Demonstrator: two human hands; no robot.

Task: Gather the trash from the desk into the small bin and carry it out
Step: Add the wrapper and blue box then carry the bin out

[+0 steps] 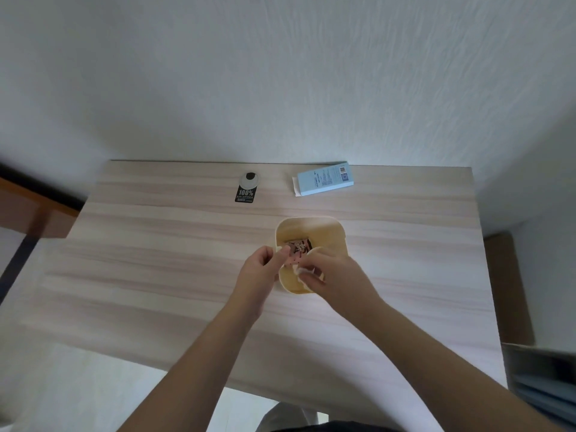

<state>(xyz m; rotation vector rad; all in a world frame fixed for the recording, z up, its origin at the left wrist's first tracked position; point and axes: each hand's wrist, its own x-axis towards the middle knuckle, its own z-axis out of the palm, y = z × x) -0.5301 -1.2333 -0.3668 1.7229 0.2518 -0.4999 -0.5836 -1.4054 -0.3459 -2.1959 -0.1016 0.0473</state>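
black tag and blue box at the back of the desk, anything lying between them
Nothing: in the head view only bare desk separates the black tag from the blue box.

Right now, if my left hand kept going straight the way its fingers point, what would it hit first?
Probably the patterned wrapper your left hand is pinching over the small bin, then your right hand; depth is unclear.

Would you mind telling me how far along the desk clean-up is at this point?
Partly done. The small cream plastic bin stands on the pale wooden desk. In hand: the left hand pinches a dark patterned wrapper over the bin, and the right hand holds a white crumpled scrap there. Left: the black hang tag, the light blue carton, then carrying the bin out.
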